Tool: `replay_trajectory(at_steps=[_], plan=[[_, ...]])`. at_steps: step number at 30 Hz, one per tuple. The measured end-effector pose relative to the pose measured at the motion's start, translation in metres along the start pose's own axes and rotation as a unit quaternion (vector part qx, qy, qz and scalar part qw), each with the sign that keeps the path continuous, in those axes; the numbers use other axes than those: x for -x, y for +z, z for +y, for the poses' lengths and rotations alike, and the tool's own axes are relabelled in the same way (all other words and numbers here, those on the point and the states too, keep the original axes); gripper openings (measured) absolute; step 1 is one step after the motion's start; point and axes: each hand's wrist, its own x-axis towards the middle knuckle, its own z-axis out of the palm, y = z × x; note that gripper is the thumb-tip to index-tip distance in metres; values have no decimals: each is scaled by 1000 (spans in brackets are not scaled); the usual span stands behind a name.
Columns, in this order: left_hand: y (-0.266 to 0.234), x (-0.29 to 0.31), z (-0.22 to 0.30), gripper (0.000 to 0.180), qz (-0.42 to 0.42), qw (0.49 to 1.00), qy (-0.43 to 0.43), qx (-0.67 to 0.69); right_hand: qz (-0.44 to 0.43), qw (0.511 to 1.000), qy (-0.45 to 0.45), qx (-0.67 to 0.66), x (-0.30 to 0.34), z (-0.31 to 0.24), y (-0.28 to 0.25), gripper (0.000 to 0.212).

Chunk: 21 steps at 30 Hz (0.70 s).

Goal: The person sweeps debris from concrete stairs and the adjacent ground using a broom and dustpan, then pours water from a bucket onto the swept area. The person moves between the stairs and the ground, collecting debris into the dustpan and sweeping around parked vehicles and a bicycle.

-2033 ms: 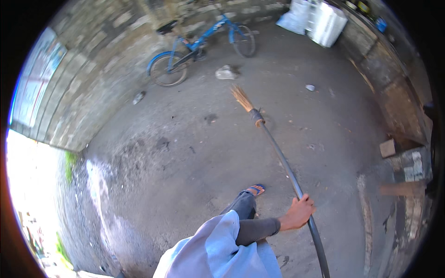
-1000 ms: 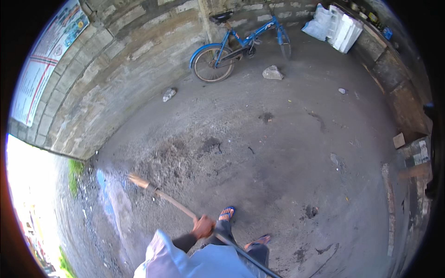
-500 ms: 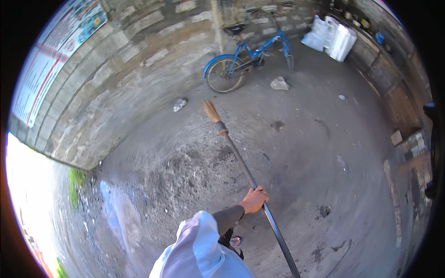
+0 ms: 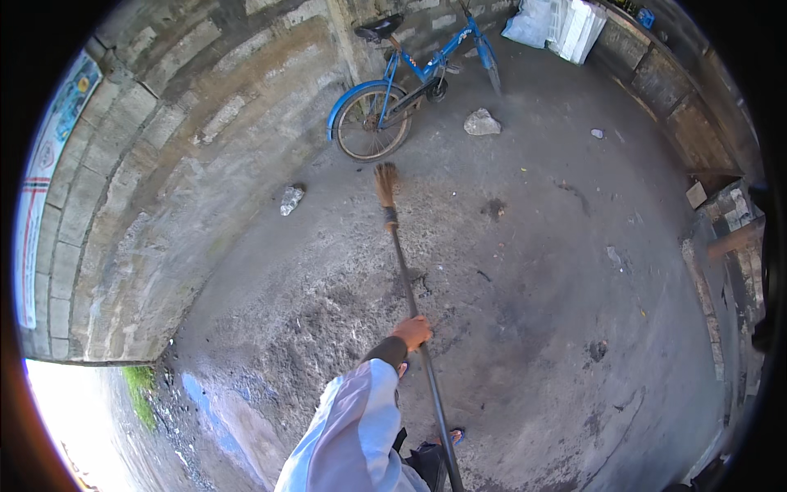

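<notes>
My left hand [image 4: 412, 331] is closed around the dark pole of a long-handled broom [image 4: 433, 385]. The arm is in a light blue and grey sleeve with a dark cuff. The pole runs from the lower edge up to a brown bristle head [image 4: 386, 185], which is close to the concrete floor; whether it touches cannot be told. A little beyond the bristles stands a blue bicycle [image 4: 426, 72], its rear wheel nearest. My right hand is out of the picture, and the lower end of the pole is cut off by the edge.
Rough block walls [image 4: 188, 164] bound the floor at left and back. Two loose stones lie there, a pale one [image 4: 291, 199] near the left wall and a larger one [image 4: 482, 122] right of the bicycle. White sacks [image 4: 566, 29] sit at the back; a wooden ledge [image 4: 697, 135] lines the right.
The broom head has swung rightward relative to the bicycle and stones, its pole now more upright. My left hand keeps its hold. The whole view has shifted and turned slightly.
</notes>
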Motion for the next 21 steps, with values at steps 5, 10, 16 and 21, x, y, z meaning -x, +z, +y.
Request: replay_trajectory(at_steps=[5, 10, 16, 21], plan=[[14, 117, 17, 32, -66, 988, -119, 71, 83, 996, 12, -21, -6, -19, -75, 46], [-6, 215, 120, 18, -118, 990, -41, 68, 219, 972, -81, 22, -79, 80, -164, 24], [-21, 213, 197, 15, -78, 943, 218, 241, 0, 957, 29, 288, -9, 180, -227, 25], [-48, 185, 285, 33, -160, 913, 308, 217, 48, 970, 173, 161, 49, 223, -250, 21]])
